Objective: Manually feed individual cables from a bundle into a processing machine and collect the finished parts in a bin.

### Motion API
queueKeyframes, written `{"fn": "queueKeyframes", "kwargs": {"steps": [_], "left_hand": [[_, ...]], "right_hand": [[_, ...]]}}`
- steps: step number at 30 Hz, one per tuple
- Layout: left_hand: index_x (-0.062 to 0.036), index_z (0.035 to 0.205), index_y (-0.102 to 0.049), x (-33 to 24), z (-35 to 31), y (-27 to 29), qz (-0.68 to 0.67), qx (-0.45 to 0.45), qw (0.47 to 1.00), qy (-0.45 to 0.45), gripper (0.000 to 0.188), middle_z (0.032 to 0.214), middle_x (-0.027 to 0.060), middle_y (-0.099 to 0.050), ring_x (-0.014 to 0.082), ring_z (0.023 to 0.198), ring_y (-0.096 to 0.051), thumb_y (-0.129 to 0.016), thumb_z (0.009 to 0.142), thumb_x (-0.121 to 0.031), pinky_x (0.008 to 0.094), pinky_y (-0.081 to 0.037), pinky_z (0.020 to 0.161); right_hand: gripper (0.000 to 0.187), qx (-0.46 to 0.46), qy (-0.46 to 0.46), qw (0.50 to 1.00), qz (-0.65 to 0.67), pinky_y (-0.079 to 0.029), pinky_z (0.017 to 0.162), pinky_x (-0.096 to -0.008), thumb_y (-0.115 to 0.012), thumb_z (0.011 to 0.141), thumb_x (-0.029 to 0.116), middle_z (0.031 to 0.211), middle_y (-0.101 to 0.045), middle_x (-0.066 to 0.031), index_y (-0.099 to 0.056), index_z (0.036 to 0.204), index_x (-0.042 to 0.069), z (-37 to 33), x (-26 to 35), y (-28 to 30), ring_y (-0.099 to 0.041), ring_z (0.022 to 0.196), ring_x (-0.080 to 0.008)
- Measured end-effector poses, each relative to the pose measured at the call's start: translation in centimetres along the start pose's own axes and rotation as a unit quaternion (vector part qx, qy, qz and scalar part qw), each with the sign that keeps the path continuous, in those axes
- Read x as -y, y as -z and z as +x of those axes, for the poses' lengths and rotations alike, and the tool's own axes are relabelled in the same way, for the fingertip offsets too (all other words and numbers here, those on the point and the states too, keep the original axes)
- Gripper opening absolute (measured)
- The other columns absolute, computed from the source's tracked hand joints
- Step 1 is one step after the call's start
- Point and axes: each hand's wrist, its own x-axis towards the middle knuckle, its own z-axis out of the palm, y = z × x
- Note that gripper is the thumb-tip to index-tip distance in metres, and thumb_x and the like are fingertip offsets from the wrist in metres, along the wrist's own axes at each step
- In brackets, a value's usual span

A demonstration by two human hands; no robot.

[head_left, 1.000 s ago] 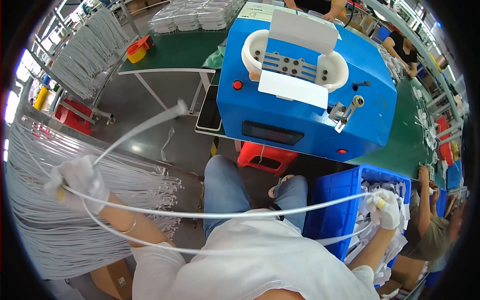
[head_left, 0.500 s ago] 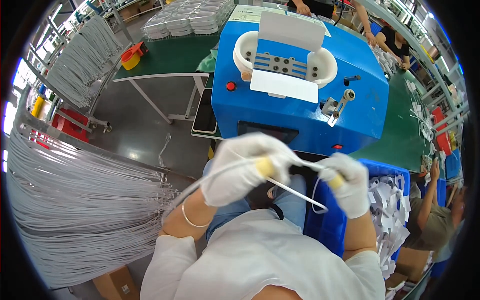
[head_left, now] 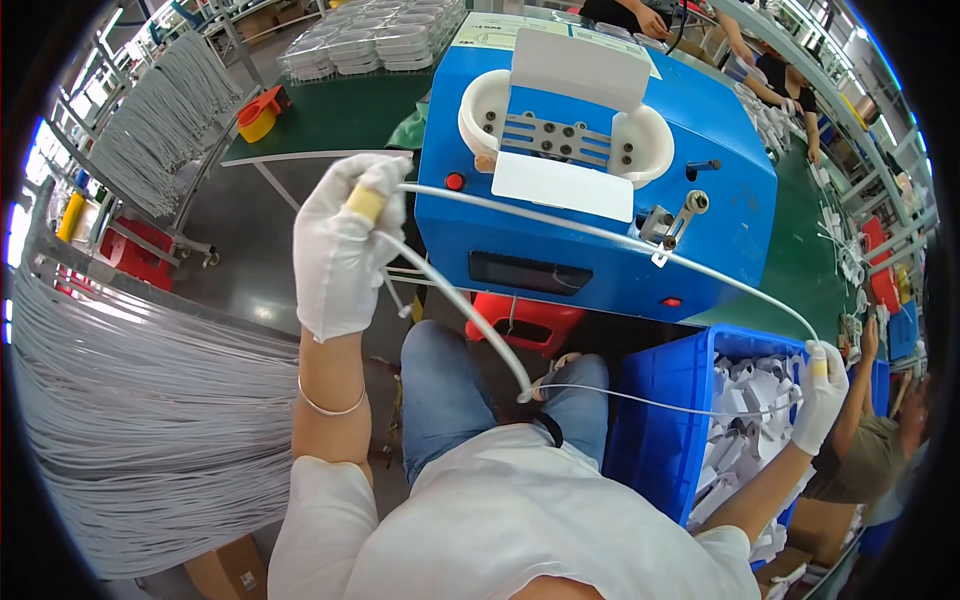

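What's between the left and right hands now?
In the head view, a white cable runs from left hand to right hand, crossing in front of the blue machine; a lower white strand hangs beneath.

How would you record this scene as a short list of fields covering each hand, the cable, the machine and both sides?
Left hand: gloved, raised, gripping a white cable
Right hand: gloved, gripping the cable too
Cable: one strand spans hand to hand; others hang below
Machine: blue machine, ahead
Left side: many pale cables
Right side: blue bin holding white pieces
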Motion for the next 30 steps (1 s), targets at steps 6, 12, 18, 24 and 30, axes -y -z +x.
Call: {"fn": "queueKeyframes", "kwargs": {"steps": [6,12,18,24,30], "left_hand": [[0.0029,0.099,-0.057,-0.9,1.3,-2.4,0.040,0.066,0.996,0.038,0.015,0.069,0.0048,-0.059,0.0001,0.047,-0.040,-0.057,0.092,-0.011,0.0135,-0.028,0.039],[0.0012,0.095,-0.056,-0.2,2.2,-4.0,0.056,0.016,0.997,0.043,0.013,0.073,0.0085,-0.064,0.0013,0.049,-0.049,-0.058,0.092,-0.011,0.0131,-0.033,0.039],[0.0018,0.093,-0.053,1.2,2.1,-4.4,0.149,0.032,0.981,-0.120,0.012,0.082,0.0094,-0.065,0.0062,0.064,-0.057,-0.060,0.090,-0.007,0.0184,-0.046,0.055],[-0.0001,0.102,-0.054,1.9,1.7,-3.8,0.190,0.004,0.976,-0.105,0.017,0.086,0.0057,-0.063,0.0069,0.070,-0.056,-0.061,0.089,-0.008,0.0200,-0.047,0.062],[-0.0017,0.134,-0.044,1.4,-1.6,-1.6,0.217,-0.011,0.971,-0.102,0.046,0.068,-0.0004,-0.055,0.0046,0.064,-0.050,-0.057,0.093,-0.017,0.0194,-0.043,0.063]], "right_hand": [[0.018,-0.072,0.015,0.997,-0.028,-0.029,0.052,-0.0161,-0.055,0.094,0.016,0.080,-0.054,0.0051,-0.064,0.097,0.001,1.6,-1.9,1.7,-0.038,0.061,-0.0010],[0.015,-0.099,0.025,0.994,-0.028,-0.025,0.051,-0.0166,-0.058,0.093,0.016,0.078,-0.052,0.0068,-0.066,0.095,0.003,3.0,-2.8,1.5,-0.035,0.060,-0.0003],[0.018,-0.097,0.245,0.947,-0.183,-0.034,0.057,-0.0192,-0.054,0.092,0.013,0.082,-0.056,0.0037,-0.065,0.100,0.001,6.6,-3.3,2.5,-0.043,0.065,-0.0042],[0.021,-0.169,0.198,0.959,-0.109,-0.037,0.059,-0.0203,-0.053,0.091,0.014,0.083,-0.060,0.0028,-0.067,0.105,0.005,12.2,2.5,-0.7,-0.046,0.067,-0.0044],[0.017,-0.027,0.178,0.979,-0.096,-0.036,0.056,-0.0209,-0.059,0.086,0.018,0.071,-0.060,0.0024,-0.071,0.091,0.007,18.6,1.3,-6.1,-0.046,0.061,-0.0052]]}}
